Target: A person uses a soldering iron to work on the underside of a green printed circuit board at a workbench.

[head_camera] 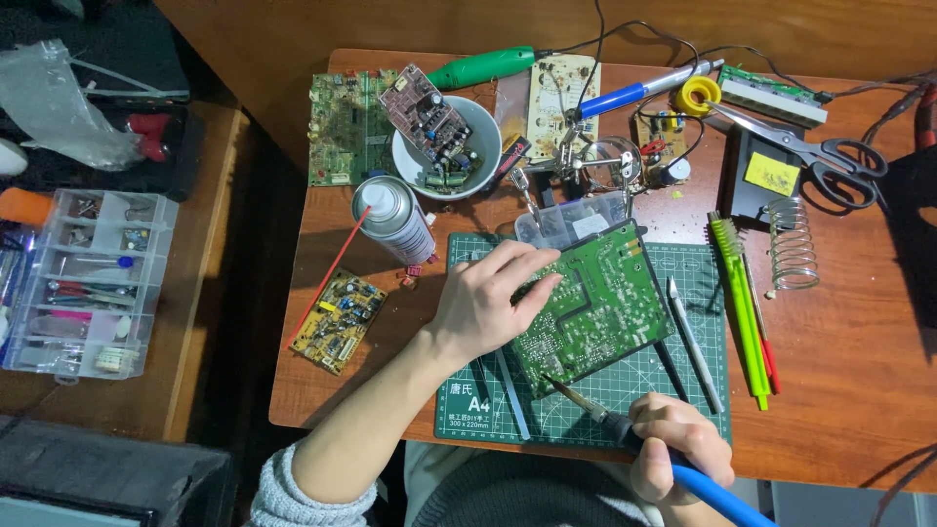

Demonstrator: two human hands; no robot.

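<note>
Far left: a clear plastic compartment box (86, 283) of small parts sat on the side table, well apart from my work.
Desk, left part: a small yellow circuit board (339, 321) lay flat near a silver spray can (395, 220) with a thin red straw; behind them a white bowl (478, 127) held another board and loose components.
Left hand: my left hand (485, 298) lay palm down with fingers closed over the left edge of the large green circuit board (593, 307), pressing it, I judge, so it would not slide under the tool.
Board: it rested solder side up, tilted, on the green cutting mat (698, 283).
Right hand: my right hand (673, 439) was wrapped around the blue-handled soldering iron (605, 415), the tip touching the board's lower edge.
In the way: flat metal tools lay partly under the board; tweezers and a blade just beside its right edge.
Right part: a green brush (742, 303), a wire coil stand (793, 244) and steel scissors (810, 151) lay clear of both hands.
</note>
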